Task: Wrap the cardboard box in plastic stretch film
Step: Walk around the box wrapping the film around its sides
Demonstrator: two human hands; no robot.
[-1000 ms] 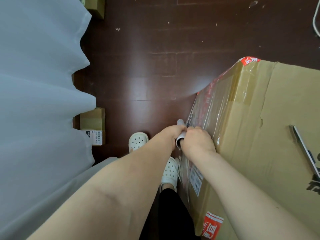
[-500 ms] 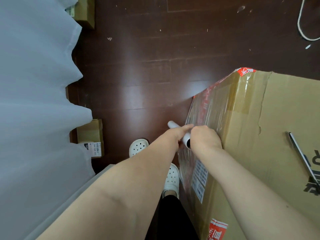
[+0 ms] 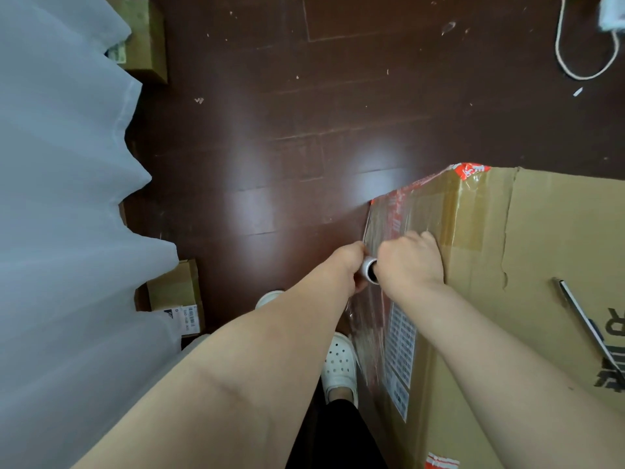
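Cardboard box (image 3: 558,252) stands on the floor at right. Stretch film (image 3: 373,333) covers its left side; the top looks bare. Left hand (image 3: 346,267) and right hand (image 3: 411,262) have their grip clamped on the film roll (image 3: 368,270); much wrapping seems left.

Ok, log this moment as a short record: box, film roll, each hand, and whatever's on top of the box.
box: cardboard box on the dark wood floor, film over its side face
film roll: white core end showing, against that side
left hand: grips the film roll
right hand: grips the film roll
on top: slim tool, kind unclear
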